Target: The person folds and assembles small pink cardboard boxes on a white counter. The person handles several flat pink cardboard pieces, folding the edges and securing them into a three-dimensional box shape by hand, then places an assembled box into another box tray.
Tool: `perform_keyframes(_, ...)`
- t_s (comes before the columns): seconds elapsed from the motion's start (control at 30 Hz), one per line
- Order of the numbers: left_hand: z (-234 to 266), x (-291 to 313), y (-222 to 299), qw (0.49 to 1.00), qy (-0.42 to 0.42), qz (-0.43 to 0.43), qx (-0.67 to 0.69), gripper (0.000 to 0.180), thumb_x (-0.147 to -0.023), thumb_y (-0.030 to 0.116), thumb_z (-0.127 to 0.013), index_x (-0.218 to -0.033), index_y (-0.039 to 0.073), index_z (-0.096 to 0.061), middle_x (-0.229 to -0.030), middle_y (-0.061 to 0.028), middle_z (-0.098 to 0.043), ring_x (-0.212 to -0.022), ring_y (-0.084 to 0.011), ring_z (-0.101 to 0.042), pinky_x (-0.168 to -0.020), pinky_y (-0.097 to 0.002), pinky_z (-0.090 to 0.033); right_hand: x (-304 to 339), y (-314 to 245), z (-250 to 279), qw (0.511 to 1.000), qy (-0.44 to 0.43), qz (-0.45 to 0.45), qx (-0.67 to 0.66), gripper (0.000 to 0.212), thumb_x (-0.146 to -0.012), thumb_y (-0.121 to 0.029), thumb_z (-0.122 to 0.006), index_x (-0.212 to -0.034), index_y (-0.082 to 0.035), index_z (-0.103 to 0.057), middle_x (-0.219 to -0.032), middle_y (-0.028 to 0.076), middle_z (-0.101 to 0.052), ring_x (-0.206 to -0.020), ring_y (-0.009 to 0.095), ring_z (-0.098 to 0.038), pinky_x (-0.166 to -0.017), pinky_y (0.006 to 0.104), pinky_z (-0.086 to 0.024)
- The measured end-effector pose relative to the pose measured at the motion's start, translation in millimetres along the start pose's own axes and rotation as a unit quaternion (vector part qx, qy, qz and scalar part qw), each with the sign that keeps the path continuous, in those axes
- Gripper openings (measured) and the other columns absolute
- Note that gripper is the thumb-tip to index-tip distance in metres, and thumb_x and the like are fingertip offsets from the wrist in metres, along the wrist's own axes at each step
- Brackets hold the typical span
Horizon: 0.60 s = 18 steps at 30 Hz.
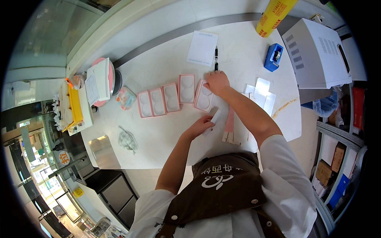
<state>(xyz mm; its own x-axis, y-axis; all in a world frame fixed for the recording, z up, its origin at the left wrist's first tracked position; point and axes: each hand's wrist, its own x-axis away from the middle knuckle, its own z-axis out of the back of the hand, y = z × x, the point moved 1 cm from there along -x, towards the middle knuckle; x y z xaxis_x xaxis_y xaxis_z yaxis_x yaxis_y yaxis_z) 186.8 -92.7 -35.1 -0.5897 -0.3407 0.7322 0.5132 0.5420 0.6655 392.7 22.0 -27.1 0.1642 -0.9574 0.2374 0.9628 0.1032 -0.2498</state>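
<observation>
White card (216, 116), gripped in left fingers (206, 118)

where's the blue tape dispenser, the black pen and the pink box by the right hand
blue tape dispenser (271, 63): head view, side of its body
black pen (216, 59): head view, middle of its barrel
pink box (204, 98): head view, middle of its white inside

A hand could pass between the white notepad (202, 48) and the blue tape dispenser (271, 62) to its right, though a dark pen (216, 53) lies just beside the notepad. Left of the notepad, bare tabletop (158, 63) offers a wide lane; below it, pink boxes (171, 98) and the right hand (218, 83) obstruct.
</observation>
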Motion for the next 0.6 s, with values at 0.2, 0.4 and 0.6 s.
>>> perform_keyframes(0.2,18.5,32.8,16.6,0.999,0.025,0.044,0.01,0.075,-0.088,0.029,-0.066,-0.152,0.002,-0.038,-0.115,-0.0138,-0.066,-0.098,-0.0196,-0.065,-0.095,-0.0347,-0.049,-12.0,2.7,-17.4,0.993,0.035,0.116,-0.005,0.034,-0.093,-0.03,-0.068,-0.118,-0.009,-0.058,-0.112,0.008,-0.065,-0.107,0.028,-0.064,-0.089,0.0419,-0.052)
perform_keyframes(0.4,27.1,23.2,19.6,0.999,0.012,0.018,0.045,0.071,-0.087,0.025,-0.062,-0.15,0.0,-0.04,-0.116,-0.0125,-0.065,-0.099,-0.0194,-0.065,-0.095,-0.0348,-0.049,-27.4,-3.6,-13.8,0.993,-0.006,0.107,-0.052,0.035,-0.094,-0.035,-0.068,-0.116,-0.008,-0.06,-0.105,0.009,-0.068,-0.099,0.031,-0.068,-0.079,0.0451,-0.056)
perform_keyframes(0.6,27.1,18.5,22.7,0.999,0.016,0.01,0.041,0.065,-0.086,0.02,-0.058,-0.145,-0.003,-0.045,-0.121,-0.0133,-0.063,-0.103,-0.0204,-0.065,-0.095,-0.036,-0.05,-37.3,-7.7,5.0,0.992,-0.106,0.063,-0.023,0.042,-0.09,-0.046,-0.071,-0.106,-0.007,-0.065,-0.093,0.011,-0.072,-0.09,0.033,-0.071,-0.073,0.0484,-0.056)
